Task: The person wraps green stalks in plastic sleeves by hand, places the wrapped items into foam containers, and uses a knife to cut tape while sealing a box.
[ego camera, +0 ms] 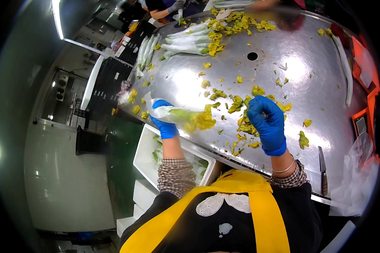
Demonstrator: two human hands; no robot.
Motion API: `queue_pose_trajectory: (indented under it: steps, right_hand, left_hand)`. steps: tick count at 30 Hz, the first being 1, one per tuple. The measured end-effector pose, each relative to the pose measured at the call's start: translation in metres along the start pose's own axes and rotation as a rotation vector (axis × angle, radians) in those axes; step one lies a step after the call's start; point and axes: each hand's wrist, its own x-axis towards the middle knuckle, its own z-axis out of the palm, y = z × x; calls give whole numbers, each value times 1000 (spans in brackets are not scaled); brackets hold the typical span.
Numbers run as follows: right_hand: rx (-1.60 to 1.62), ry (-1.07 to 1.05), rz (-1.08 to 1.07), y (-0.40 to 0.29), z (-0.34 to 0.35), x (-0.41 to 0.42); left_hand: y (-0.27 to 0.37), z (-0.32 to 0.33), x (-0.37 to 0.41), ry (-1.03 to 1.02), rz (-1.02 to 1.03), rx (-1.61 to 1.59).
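Note:
My left hand (164, 128), in a blue glove, grips a long green gourd, perhaps a luffa (180, 115), wrapped in a translucent white sleeve. Its wilted yellow blossom end (204, 120) points right, over the steel table. My right hand (267, 121), also gloved in blue, is curled into a fist above torn yellow petals (245, 126). No item shows inside that fist, though its fingertips are partly hidden.
On the steel table (323, 95) lie a pile of wrapped gourds (186, 41), a knife (323, 172) and one long wrapped gourd (343, 66). A white foam box (145, 148) sits below its edge. Orange crates (364, 117) stand right. Another person's gloved hand (176, 6) works beyond.

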Motion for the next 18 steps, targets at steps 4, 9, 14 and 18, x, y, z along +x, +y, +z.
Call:
queue_pose_trajectory:
  steps: [4, 9, 14, 18]
  right_hand:
    - [-745, 137, -196, -1, -1, 5]
    - [-769, 114, -96, 18, -11, -4]
    - [-882, -6, -4, 45, -30, -11]
    - [-1022, -285, 52, 73, -53, -42]
  left_hand:
    - [11, -4, -5, -31, -80, 43]
    - [4, 18, -15, 85, -56, -186]
    - [16, 41, -40, 522, 82, 529]
    - [53, 39, -79, 695, 66, 728]
